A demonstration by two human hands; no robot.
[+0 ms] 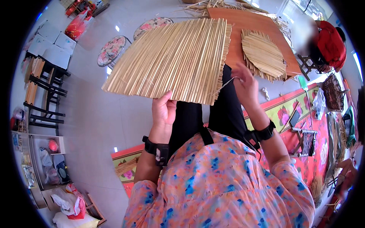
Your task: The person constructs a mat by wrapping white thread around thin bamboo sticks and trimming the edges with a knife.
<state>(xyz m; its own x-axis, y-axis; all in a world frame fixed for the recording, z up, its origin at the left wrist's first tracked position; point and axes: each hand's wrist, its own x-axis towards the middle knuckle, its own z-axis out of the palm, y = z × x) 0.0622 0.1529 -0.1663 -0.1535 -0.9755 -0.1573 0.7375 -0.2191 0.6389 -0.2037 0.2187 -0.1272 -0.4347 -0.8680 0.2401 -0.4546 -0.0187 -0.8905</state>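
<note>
Straw-yellow stalks, laid tightly side by side, form a four-sided stalk panel (171, 62) at the centre of the head view, the only one, looking down past a person's flowered top. The panel is held up over the knees, beside the near-left edge of a reddish-brown table (262, 23).

The person's hands are apart. The left hand (164, 108) pinches the panel's near edge, thumb on top. The right hand (246, 85) is raised just off the near right corner; its fingers, slightly blurred, seem closed on a thin pale cord (227, 83) that runs back to that corner.

As far as can be judged, the main sheet is done: the stalks lie close and stay together as one piece. The binding looks unfinished, since the cord hangs between corner and hand, and the stalk ends jutting along the right edge look untrimmed. How much stitching the underside carries cannot be told.

On the table lies an oval stalk panel (264, 53), its rounded top resting on ragged crosswise stalks; it looks further shaped, but not trimmed flush. Loose straw (201, 9) lies along the table's far side. At right, near the table, sits a co-worker in red (330, 45).
</note>
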